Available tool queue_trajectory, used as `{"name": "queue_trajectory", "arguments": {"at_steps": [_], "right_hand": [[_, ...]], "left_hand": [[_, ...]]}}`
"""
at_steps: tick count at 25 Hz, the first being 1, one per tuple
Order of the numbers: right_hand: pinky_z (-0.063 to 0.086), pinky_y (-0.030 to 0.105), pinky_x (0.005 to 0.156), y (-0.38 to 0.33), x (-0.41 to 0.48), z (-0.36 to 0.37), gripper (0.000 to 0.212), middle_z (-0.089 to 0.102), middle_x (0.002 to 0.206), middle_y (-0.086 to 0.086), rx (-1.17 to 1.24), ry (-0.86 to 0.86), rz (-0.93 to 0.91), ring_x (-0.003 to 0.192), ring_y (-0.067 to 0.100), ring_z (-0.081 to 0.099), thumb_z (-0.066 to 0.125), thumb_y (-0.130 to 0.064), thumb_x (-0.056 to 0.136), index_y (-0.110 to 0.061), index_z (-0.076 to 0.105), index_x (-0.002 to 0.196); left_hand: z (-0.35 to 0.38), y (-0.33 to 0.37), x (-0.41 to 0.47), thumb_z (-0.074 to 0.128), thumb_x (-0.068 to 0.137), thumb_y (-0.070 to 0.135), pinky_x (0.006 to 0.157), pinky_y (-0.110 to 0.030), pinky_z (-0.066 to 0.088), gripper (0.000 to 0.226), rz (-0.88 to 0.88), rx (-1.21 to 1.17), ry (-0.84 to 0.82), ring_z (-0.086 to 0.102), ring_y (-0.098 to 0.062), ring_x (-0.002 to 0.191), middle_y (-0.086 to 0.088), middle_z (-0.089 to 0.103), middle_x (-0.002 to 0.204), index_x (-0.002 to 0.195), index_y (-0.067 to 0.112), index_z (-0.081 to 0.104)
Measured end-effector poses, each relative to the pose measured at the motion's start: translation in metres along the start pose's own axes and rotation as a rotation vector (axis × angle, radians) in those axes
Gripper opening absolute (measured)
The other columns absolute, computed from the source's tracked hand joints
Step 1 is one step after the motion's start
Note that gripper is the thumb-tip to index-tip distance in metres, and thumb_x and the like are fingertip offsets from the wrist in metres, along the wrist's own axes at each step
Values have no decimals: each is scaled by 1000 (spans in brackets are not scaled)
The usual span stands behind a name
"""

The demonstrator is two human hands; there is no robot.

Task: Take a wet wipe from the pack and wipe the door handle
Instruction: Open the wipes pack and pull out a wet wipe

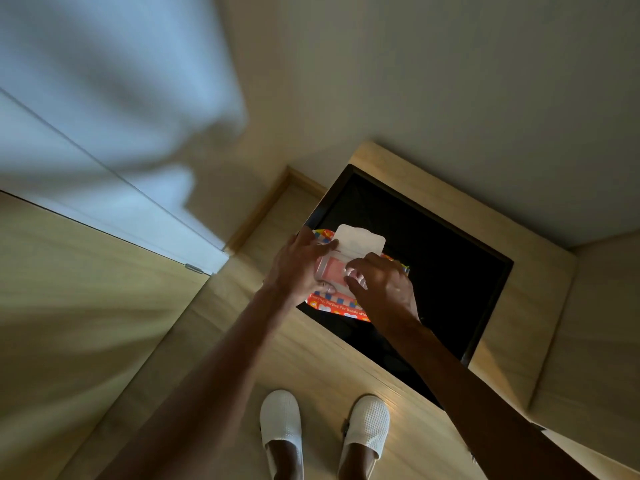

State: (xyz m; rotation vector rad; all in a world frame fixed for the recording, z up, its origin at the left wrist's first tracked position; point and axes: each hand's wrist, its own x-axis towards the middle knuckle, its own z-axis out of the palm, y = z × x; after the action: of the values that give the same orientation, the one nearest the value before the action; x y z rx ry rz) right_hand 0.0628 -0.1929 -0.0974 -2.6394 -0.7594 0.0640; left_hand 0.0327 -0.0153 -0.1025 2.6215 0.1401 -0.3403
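A red and orange wet wipe pack (332, 308) lies on a black-topped cabinet (433, 258). Its white flap lid (360, 240) stands open and folded back, and the pink opening shows below it. My left hand (299, 266) grips the pack's left side, thumb near the flap. My right hand (384, 289) is over the opening, its fingertips pinching at the white wipe there. The door handle is not in view.
A white door (114, 188) and its frame stand at the left, blurred, with a metal hinge or latch plate (194, 268) at its lower edge. A pale wood surround (519, 323) borders the black top. My feet in white slippers (280, 420) stand on the wood floor below.
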Motion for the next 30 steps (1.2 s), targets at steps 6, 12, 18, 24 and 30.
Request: {"name": "queue_trajectory", "arguments": {"at_steps": [6,12,18,24,30], "right_hand": [[58,40,70,-8,7,-6,23,73,76,10,-143,-58,-97,64,29,69,91,-11,58,-10,75,75],[57,40,77,-8,10,-6,11,74,86,9,-67,-115,-28,72,29,68,77,-16,77,-11,74,86],[54,34,87,3,13,1,13,72,104,-1,208,-245,157,91,17,65,58,-22,90,-20,70,91],[47,15,67,6,13,-6,23,62,89,-10,375,-254,244,82,9,59,58,-11,92,-29,56,78],[53,13,60,3,10,-22,22,59,92,-7,666,-173,417,77,13,66,49,-16,99,-26,49,80]], "left_hand": [[1,-1,1,83,56,46,97,-43,48,89,-14,15,-2,46,-28,121,-12,48,130,135,27,48],[1,0,1,82,58,50,99,-41,47,90,-22,61,-11,46,-25,121,-9,48,130,137,30,45],[-1,4,1,82,57,50,98,-42,47,88,-40,85,-12,47,-25,119,-9,49,128,135,31,46],[-2,5,0,81,59,49,100,-40,46,87,-52,74,-28,46,-25,120,-7,47,130,137,33,44],[-5,6,1,80,59,50,102,-42,46,90,-40,73,-36,46,-24,120,-9,47,129,138,28,42]]}}
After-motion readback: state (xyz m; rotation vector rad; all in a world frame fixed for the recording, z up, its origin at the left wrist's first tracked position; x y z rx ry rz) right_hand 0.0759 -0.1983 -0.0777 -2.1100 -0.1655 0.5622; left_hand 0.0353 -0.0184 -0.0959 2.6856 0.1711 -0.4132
